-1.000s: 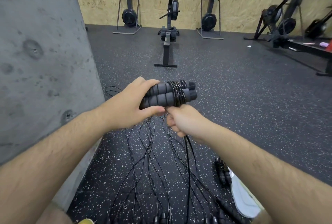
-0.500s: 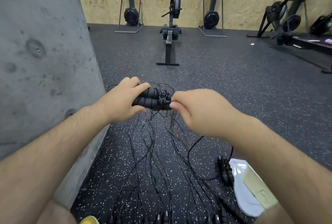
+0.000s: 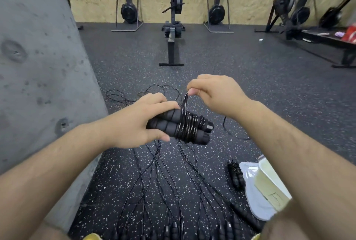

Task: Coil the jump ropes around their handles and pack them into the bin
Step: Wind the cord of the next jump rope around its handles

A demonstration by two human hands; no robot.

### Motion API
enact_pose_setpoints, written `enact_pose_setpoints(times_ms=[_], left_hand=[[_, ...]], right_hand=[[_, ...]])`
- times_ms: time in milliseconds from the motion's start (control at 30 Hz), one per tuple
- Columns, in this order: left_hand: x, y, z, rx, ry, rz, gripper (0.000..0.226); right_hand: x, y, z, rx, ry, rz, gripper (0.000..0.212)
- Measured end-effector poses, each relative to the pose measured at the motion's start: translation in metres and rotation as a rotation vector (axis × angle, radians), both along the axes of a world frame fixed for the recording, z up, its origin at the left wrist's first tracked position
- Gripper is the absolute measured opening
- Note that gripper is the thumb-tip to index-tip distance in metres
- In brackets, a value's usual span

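Your left hand (image 3: 138, 122) grips a pair of foam handles (image 3: 169, 124) held side by side, thumb underneath and fingers over the top, roughly level above the floor (image 3: 260, 89). Your right hand (image 3: 215, 95) pinches a few strands (image 3: 184, 103) between thumb and fingertips just above the handles. Those strands run down into the coil (image 3: 189, 127) wound round the handles' right half, and the handle ends stick out past the coil to the right.

On your left the wall (image 3: 38, 66) stands close, its foot running right beside the loose ropes (image 3: 163, 174) fanned out on the floor under your hands. Ahead and to your right the floor lies open as far as the rower (image 3: 173, 27), which stands well apart from you, near the plywood back wall. More machines line that wall and the far right.

Your right forearm covers part of a white object (image 3: 250, 189) at lower right, with a pale green piece on it; whether this is the bin cannot be told. One wound rope (image 3: 236, 176) lies just beside its left edge. The loose ropes' handles along the bottom edge are blurred and cut off by the frame, so you cannot count them. The far loops near the wall tangle together and are hard to separate.
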State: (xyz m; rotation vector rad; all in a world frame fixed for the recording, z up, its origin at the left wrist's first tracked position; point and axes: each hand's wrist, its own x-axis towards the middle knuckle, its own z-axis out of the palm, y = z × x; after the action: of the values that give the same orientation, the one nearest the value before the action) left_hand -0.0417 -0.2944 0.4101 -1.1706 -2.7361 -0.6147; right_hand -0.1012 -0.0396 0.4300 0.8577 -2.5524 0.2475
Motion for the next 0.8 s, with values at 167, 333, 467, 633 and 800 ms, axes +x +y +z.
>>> enact_pose_setpoints(times_ms=[167, 333, 467, 633, 800], left_hand=[[0.005, 0.003, 0.011, 0.234, -0.034, 0.028, 0.057], [-0.004, -0.003, 0.011, 0.282, 0.105, 0.158, 0.058], [-0.01, -0.011, 0.009, 0.307, 0.135, 0.213, 0.06], [-0.02, -0.017, 0.005, 0.294, 0.204, 0.315, 0.059], [-0.032, -0.033, 0.001, 0.202, 0.316, 0.397, 0.061]], right_hand=[[0.003, -0.02, -0.022, -0.227, -0.339, 0.024, 0.025], [0.021, -0.052, -0.034, -0.551, -0.817, -0.136, 0.032], [0.03, -0.061, -0.03, -0.541, -0.846, -0.176, 0.032], [0.04, -0.076, -0.031, -0.641, -0.906, -0.038, 0.034], [0.053, -0.086, -0.035, -0.483, -0.84, -0.013, 0.037]])
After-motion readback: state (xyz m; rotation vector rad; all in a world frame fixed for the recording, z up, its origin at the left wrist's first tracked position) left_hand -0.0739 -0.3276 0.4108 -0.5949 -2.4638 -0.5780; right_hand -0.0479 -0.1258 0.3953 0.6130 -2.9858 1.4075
